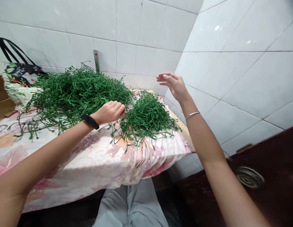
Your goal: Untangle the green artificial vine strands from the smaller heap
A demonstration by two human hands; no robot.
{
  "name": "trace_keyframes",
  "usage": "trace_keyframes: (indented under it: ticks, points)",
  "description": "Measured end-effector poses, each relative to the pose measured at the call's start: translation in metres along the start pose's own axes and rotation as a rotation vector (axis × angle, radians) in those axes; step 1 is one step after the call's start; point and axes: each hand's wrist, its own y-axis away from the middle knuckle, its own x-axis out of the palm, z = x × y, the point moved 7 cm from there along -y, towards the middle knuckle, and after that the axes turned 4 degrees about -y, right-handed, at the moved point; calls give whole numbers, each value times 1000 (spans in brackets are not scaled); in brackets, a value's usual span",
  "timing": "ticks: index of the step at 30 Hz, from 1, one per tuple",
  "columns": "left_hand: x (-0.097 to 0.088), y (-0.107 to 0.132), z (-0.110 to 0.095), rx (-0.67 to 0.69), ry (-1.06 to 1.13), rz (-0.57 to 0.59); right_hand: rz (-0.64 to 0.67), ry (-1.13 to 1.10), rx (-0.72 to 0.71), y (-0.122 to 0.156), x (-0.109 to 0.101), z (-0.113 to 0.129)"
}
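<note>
My left hand (pixel 111 111), with a black band on the wrist, is curled closed between two heaps of green stems. Whatever its fingers may hold is hidden from me. Just right of its knuckles sits the smaller heap of thin green stems (pixel 148 115), a loose tangle with small branching tips. Behind and to the left spreads the larger heap of green stems (pixel 75 90). My right hand (pixel 173 85), wearing a silver bangle, is raised above the smaller heap's right side, fingers stretched out and holding nothing.
A floral cloth (pixel 94 167) covers the table and bunches at its front edge. At the back left are a black floral bag (pixel 21 74), white flowers (pixel 23 94) and brown cardboard (pixel 3 99). A metal strip (pixel 96 61) stands against the tiled wall (pixel 127 28).
</note>
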Motion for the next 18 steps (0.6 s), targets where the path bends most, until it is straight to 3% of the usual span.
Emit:
trace_keyframes:
  ticks: [5, 11, 15, 17, 18]
  points:
    - [-4, 12, -17, 96, -52, -50, -71, 168, -84, -1, 13, 23]
    - [-4, 16, -20, 115, -33, 24, -106, 541, -388, 29, 55, 50]
    - [7, 19, -32, 212, 53, 189, 121, 557, -586, 53, 98, 67]
    - [12, 18, -31, 84, 140, 278, 309, 489, -685, 65, 127, 85]
    - [14, 16, -27, -43, 178, 310, 415, 461, -741, 72, 144, 95]
